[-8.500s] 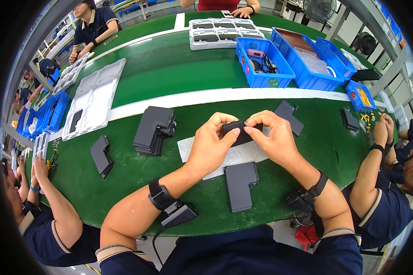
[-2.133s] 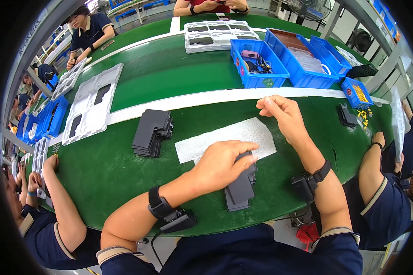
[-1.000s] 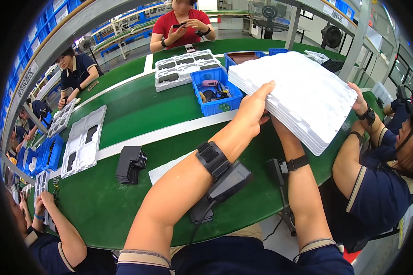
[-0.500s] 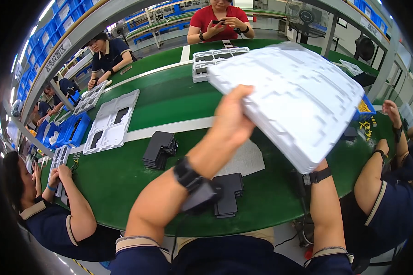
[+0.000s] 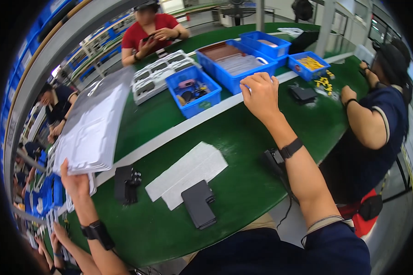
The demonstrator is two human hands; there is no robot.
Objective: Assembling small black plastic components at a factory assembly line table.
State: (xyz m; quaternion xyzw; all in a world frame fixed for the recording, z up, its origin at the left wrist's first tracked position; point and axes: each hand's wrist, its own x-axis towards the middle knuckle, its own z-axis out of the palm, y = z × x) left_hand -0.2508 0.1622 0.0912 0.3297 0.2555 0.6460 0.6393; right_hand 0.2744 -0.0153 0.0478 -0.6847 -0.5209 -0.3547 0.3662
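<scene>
On the left, my left hand (image 5: 75,183) grips the near end of a stack of white moulded plastic trays (image 5: 94,130). Held up at a tilt, the stack hides part of the conveyor behind it. My right hand (image 5: 260,94) is raised over the white strip, in front of a large blue bin (image 5: 236,68); its fingers are loosely bent and apart, with nothing seen in them. Between my arms, dark grey L-shaped pieces (image 5: 199,205) lie stacked partly over a white sheet (image 5: 188,172). More dark pieces (image 5: 126,184) stand stacked beside the tray stack.
Across the green table (image 5: 243,160) sit a white compartment tray (image 5: 163,73), a blue bin of small parts (image 5: 192,91) and a blue bin of yellow pieces (image 5: 309,64). Co-workers sit at the right, far side and left. A metal frame post (image 5: 325,30) rises at the back right.
The tray stack has swung from the right to the left in my left hand. My right hand has come off it and lifted. The view has turned to the right.
</scene>
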